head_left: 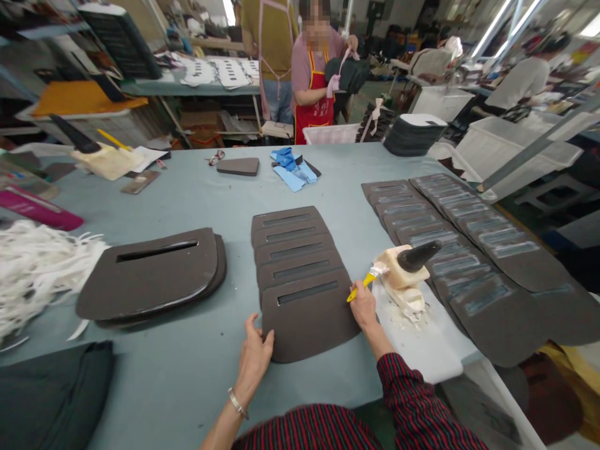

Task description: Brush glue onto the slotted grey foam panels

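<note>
In front of me several dark brown flat panels (307,322) lie overlapped in a fanned row, each with a long slot near its top. My left hand (256,345) is at the lower left edge of the nearest panel, thumb and fingers apart. A yellow-handled brush (365,284) is gripped in my right hand (364,305), just right of that panel. White paste coats its bristles, which are close to a cream-coloured glue container (391,265) with a black cone-shaped nozzle (419,255). The container rests on a white board (422,350) smeared with paste.
Panels with paste around their slots (482,297) are spread at right. A pile of slotted panels (150,281) and white strips (37,275) lie left, dark folded fabric (51,400) nearer. Blue strips (293,169) lie farther back. Across the table a person in a red apron (319,94) handles dark material.
</note>
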`<state>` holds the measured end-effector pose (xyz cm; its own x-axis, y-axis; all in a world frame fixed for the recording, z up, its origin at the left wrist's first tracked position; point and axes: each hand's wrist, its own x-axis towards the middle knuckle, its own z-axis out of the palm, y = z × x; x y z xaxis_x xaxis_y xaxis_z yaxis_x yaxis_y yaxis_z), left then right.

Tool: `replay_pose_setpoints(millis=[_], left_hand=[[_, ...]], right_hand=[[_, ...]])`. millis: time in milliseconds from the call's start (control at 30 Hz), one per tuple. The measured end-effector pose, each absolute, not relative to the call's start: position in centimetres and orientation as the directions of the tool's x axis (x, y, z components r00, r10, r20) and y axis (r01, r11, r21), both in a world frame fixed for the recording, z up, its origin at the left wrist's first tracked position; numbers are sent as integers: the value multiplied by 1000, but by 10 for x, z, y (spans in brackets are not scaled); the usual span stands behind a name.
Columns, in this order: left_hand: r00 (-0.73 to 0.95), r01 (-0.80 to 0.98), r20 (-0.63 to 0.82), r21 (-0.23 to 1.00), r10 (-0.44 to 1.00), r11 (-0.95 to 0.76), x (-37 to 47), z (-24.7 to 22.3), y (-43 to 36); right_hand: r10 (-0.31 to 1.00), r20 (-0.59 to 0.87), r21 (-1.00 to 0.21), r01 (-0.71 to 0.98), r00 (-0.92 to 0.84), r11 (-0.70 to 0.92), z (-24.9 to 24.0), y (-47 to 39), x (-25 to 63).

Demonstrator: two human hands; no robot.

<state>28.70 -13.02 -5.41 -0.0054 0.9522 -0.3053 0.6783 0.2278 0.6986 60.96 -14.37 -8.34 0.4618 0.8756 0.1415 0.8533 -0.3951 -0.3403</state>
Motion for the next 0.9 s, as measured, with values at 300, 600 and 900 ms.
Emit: replay_pose_setpoints(millis=[300,600,900], left_hand=[[123,747,-250,661,961,76,287,-43,-129],[104,774,-292,624,951,107,285,-47,-128],[105,818,-358,562,928,124,286,-49,-125]], right_hand=[[872,96,-320,845,479,-429,-93,-141,614],[868,94,-308,843,488,-441,-88,-139,612],[870,95,-291,849,484,-441,-81,-140,610]])
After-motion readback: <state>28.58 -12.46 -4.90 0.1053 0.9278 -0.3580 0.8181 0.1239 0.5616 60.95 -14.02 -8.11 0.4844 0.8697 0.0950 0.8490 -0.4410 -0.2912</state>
